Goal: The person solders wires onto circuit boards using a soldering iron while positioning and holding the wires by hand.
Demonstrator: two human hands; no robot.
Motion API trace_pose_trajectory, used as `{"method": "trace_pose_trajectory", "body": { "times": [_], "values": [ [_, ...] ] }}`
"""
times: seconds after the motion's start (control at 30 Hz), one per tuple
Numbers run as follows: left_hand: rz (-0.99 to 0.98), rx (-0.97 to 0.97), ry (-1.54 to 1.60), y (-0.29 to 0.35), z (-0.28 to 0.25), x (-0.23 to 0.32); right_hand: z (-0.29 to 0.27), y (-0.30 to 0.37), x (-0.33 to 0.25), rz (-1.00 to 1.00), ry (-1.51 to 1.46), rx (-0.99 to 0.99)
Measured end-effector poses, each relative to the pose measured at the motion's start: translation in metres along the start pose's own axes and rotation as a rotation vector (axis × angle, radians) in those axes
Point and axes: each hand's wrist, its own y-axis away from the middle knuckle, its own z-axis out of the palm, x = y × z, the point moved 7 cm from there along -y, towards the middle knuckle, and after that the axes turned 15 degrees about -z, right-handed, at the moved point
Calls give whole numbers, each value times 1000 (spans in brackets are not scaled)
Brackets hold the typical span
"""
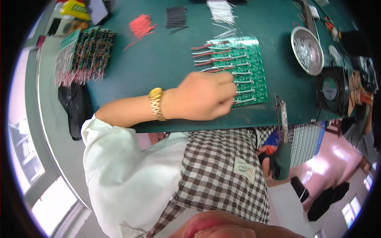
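My left hand (204, 95), with a gold watch on its wrist, lies over the near left edge of a green circuit board panel (258, 71). Its fingers are curled closed, and their tips are hidden, so what they hold cannot be made out. Red and white wires (204, 53) stick out leftward from the panel, and short white leads lie across it in rows. At the table's front edge, my right hand (266, 162) is wrapped round the dark green handle of a soldering gun (282, 156). Its metal tip points up, right of the panel and apart from it.
Piles of red wires (142, 27), black wires (176, 18) and white wires (220, 12) lie along the back. Wired circuit boards (83, 55) are stacked at left. A metal bowl (320, 55) with silvery bits and a black fan (330, 88) stand at right.
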Motion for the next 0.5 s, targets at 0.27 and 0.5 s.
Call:
{"method": "trace_pose_trajectory", "body": {
  "times": [0.27,0.5],
  "values": [
    [-416,610,-662,41,-130,-105,11,-17,-18,19,58,18],
    [-436,372,-1102,20,-127,-152,11,-21,-19,62,123,-89]
  ]
}}
